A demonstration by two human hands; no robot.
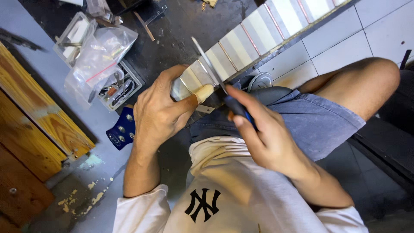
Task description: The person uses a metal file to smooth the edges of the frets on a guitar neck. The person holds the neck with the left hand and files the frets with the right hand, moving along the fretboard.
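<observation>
Dark and stained, the surface (181, 39) takes the upper middle of the view, with white floor tiles (379, 30) at the right and a wooden board (39, 116) at the left. A long guitar neck (241, 43) with pale bands and thin metal frets lies across the surface edge, from the upper right down to the middle. The left hand (159, 112) closes around the lower end of the neck, the thumb pressed along its side, so this grip is holding the neck. The right hand (263, 133) pinches a thin file (206, 60) by its dark blue handle; the blade lies slanted across the neck, just beside the left thumb. Near the left wrist a dark blue headstock (122, 133) with small round metal parts shows. Further left on the surface lie a clear plastic bag (99, 56) and open plastic boxes (75, 34) with small parts. The person sits in grey shorts, one bare knee raised at the right.
</observation>
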